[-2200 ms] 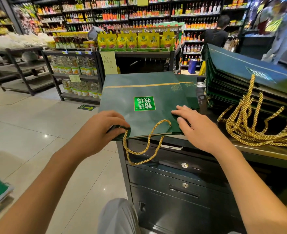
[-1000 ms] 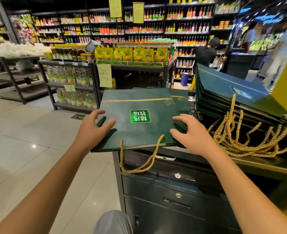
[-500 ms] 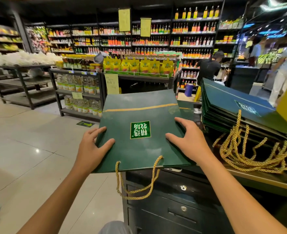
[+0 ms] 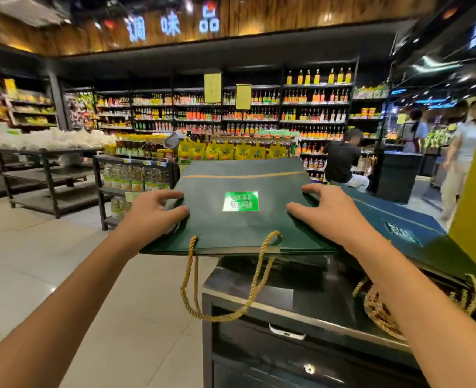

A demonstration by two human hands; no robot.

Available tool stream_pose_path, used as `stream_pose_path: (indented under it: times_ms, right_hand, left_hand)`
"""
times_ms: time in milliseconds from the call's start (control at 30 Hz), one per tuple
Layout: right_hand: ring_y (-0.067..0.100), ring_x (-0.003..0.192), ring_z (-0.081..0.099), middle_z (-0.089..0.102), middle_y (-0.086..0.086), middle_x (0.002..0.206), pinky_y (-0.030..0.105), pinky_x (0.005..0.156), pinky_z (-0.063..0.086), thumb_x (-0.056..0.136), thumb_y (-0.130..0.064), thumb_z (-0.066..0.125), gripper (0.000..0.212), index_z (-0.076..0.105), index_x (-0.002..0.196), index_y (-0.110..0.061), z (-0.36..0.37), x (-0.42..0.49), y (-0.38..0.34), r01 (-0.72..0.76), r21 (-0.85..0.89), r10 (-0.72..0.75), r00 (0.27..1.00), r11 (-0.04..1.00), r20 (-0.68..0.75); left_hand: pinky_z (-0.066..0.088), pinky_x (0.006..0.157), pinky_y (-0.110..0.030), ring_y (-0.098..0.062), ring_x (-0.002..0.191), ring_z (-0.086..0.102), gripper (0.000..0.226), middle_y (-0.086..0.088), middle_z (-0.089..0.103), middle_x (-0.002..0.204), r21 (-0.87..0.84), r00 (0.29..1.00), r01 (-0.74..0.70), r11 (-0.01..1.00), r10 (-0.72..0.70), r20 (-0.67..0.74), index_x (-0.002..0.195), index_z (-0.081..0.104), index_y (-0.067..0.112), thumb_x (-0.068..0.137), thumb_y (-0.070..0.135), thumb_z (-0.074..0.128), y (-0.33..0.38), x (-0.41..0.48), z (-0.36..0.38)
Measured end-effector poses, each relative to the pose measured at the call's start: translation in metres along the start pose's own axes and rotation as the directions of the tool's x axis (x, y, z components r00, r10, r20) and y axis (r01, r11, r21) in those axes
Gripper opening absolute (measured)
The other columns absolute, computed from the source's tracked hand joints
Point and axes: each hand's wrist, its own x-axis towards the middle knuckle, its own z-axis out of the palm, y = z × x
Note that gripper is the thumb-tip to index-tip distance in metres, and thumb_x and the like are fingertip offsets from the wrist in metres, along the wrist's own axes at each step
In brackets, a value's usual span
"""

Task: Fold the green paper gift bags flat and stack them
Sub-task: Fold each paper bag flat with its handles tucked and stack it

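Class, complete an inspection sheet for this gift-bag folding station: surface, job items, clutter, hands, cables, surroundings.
Surface: black metal counter with drawers, below the held bag.
Job's things: flat dark green paper gift bag lifted off the counter, gold rope handles hanging; stack of folded green bags at right.
Clutter: small white object at a drawer's top edge.
Grippers: left hand and right hand grip the bag's side edges.
Cables: nothing seen.
Surroundings: shop shelves of bottles; person in black.

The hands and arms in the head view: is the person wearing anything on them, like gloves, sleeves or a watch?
Nothing shows. The left hand and right hand are ungloved, no ring is visible, neither wrist carries a watch or band, and both forearms are bare to the picture's edge.
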Motion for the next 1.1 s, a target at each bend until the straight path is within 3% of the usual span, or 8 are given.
stream_pose_path:
  times_ms: [100, 233, 267, 367, 533, 800, 967, 1100]
  right_hand:
    - [0.023, 0.134, 0.049, 0.051, 0.004, 0.149, 0.036, 0.104, 0.04, 0.093, -0.041, 0.068, 0.062, 0.05, 0.146, -0.013, -0.03, 0.007, 0.014, -0.046, -0.027, 0.046, 0.999, 0.999, -0.021]
    - [0.019, 0.106, 0.057, 0.054, 0.0, 0.143, 0.032, 0.094, 0.045, 0.093, -0.042, 0.067, 0.06, 0.053, 0.144, -0.015, -0.074, 0.01, 0.049, -0.144, -0.088, 0.14, 0.989, 0.986, -0.057]
    - [0.02, 0.108, 0.058, 0.053, 0.003, 0.146, 0.031, 0.095, 0.044, 0.093, -0.042, 0.067, 0.061, 0.053, 0.144, -0.014, -0.084, 0.01, 0.06, -0.18, -0.105, 0.174, 0.983, 0.978, -0.062]
    - [0.024, 0.128, 0.056, 0.059, 0.006, 0.141, 0.032, 0.099, 0.043, 0.091, -0.039, 0.07, 0.058, 0.056, 0.141, -0.013, -0.113, 0.003, 0.095, -0.306, -0.115, 0.297, 0.95, 0.945, -0.093]
    - [0.03, 0.108, 0.065, 0.068, 0.015, 0.124, 0.038, 0.095, 0.052, 0.091, -0.026, 0.071, 0.041, 0.066, 0.124, -0.003, -0.136, -0.013, 0.146, -0.474, -0.1, 0.459, 0.877, 0.875, -0.145]
    - [0.024, 0.121, 0.059, 0.062, 0.008, 0.135, 0.031, 0.097, 0.044, 0.098, -0.025, 0.063, 0.04, 0.06, 0.134, -0.008, -0.129, -0.023, 0.203, -0.502, -0.142, 0.475, 0.86, 0.853, -0.185]
    - [0.025, 0.112, 0.062, 0.065, 0.008, 0.131, 0.032, 0.093, 0.047, 0.1, -0.025, 0.057, 0.036, 0.062, 0.133, -0.011, -0.117, -0.015, 0.22, -0.462, -0.29, 0.426, 0.886, 0.838, -0.182]
    - [0.025, 0.125, 0.057, 0.062, 0.007, 0.138, 0.033, 0.102, 0.043, 0.1, -0.033, 0.055, 0.039, 0.063, 0.134, -0.015, -0.109, -0.005, 0.23, -0.408, -0.295, 0.371, 0.912, 0.864, -0.176]
  left_hand:
    - [0.054, 0.059, -0.022, -0.013, 0.078, 0.068, 0.042, -0.006, 0.067, 0.114, -0.041, 0.996, -0.069, 0.997, 0.071, 0.05, 0.135, 0.062, 0.028, 0.094, 0.028, 0.07, 0.03, 0.017, 0.02]
    - [0.054, 0.092, -0.048, -0.047, 0.122, 0.057, 0.042, -0.03, 0.057, 0.136, -0.03, 0.979, -0.132, 0.991, 0.135, 0.15, 0.138, 0.06, 0.02, 0.097, 0.023, 0.064, 0.074, 0.035, 0.07]
    - [0.055, 0.085, -0.044, -0.045, 0.123, 0.057, 0.042, -0.026, 0.058, 0.138, -0.044, 0.975, -0.136, 0.99, 0.142, 0.173, 0.138, 0.06, 0.021, 0.097, 0.024, 0.064, 0.083, 0.04, 0.085]
    - [0.044, 0.057, -0.022, -0.018, 0.084, 0.067, 0.042, -0.007, 0.066, 0.126, -0.113, 0.95, -0.182, 0.977, 0.205, 0.236, 0.137, 0.061, 0.022, 0.095, 0.025, 0.063, 0.109, 0.052, 0.133]
    - [0.052, 0.07, -0.026, -0.009, 0.065, 0.064, 0.04, -0.002, 0.075, 0.078, -0.158, 0.904, -0.201, 0.967, 0.245, 0.351, 0.131, 0.067, 0.014, 0.092, 0.02, 0.064, 0.131, 0.061, 0.199]
    - [0.052, 0.1, -0.038, -0.023, 0.115, 0.064, 0.042, -0.005, 0.065, 0.133, -0.092, 0.871, -0.228, 0.969, 0.245, 0.425, 0.136, 0.062, 0.016, 0.094, 0.023, 0.062, 0.139, 0.064, 0.259]
    - [0.046, 0.096, -0.031, -0.018, 0.116, 0.058, 0.039, -0.002, 0.061, 0.138, 0.028, 0.855, -0.32, 0.947, 0.276, 0.438, 0.134, 0.062, 0.017, 0.097, 0.031, 0.058, 0.144, 0.062, 0.264]
    - [0.05, 0.101, -0.04, -0.021, 0.12, 0.061, 0.046, -0.001, 0.058, 0.143, 0.173, 0.807, -0.51, 0.843, 0.398, 0.437, 0.136, 0.062, 0.026, 0.098, 0.051, 0.052, 0.161, 0.069, 0.266]
